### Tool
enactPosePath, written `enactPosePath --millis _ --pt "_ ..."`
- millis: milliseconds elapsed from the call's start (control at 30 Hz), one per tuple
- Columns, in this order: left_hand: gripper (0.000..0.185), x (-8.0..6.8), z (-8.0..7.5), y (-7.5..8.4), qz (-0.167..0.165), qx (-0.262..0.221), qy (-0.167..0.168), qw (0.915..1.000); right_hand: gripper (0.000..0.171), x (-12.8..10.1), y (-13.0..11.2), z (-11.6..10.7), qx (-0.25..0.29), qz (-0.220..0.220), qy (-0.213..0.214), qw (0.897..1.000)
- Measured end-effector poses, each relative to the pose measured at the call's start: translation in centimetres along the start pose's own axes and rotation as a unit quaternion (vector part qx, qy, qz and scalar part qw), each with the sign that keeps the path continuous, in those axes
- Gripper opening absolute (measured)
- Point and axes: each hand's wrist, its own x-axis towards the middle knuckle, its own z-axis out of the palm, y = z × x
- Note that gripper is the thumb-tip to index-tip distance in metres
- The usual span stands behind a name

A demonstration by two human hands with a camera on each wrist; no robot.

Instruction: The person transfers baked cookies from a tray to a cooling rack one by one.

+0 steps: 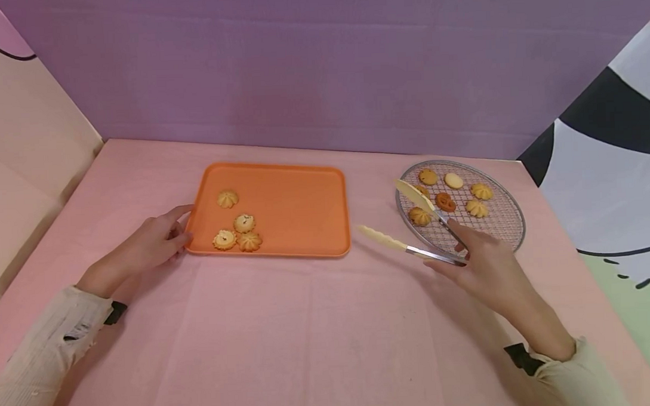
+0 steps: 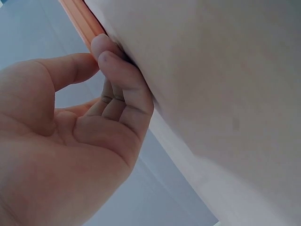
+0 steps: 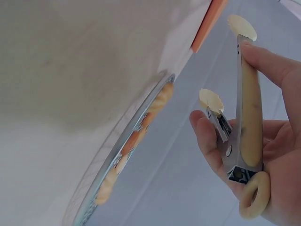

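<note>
The left hand (image 1: pixel 150 238), nearly closed, pinches the left edge of the orange tray (image 1: pixel 304 210). Four cookies (image 1: pixel 245 223) occupy its left half. Spread tongs (image 1: pixel 433 255), one arm over the round rack (image 1: pixel 500 221), are gripped by the half-open right hand (image 1: pixel 496 274).

free lane between orange tray (image 1: pixel 298 210) and wire rack (image 1: pixel 501 218), with spread tongs (image 1: pixel 431 255) across its near end
</note>
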Motion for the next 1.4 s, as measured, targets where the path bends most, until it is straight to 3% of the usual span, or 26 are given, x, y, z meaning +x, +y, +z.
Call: enactPosePath --millis 500,1033,1400 --pt "0.058 0.1 0.1 -0.3 -0.001 0.002 0.000 1.0000 0.074 2.6 -3.2 1.4 0.009 -0.056 -0.010 0.998" --pt "0.057 0.3 -0.3 -0.1 -0.005 -0.005 -0.002 1.0000 0.082 6.6 -7.8 5.0 0.060 -0.113 -0.048 0.991" --pt "0.058 0.2 0.0 0.2 -0.015 0.001 -0.006 0.9999 0.080 8.3 -11.0 6.8 0.029 -0.157 -0.060 0.985"
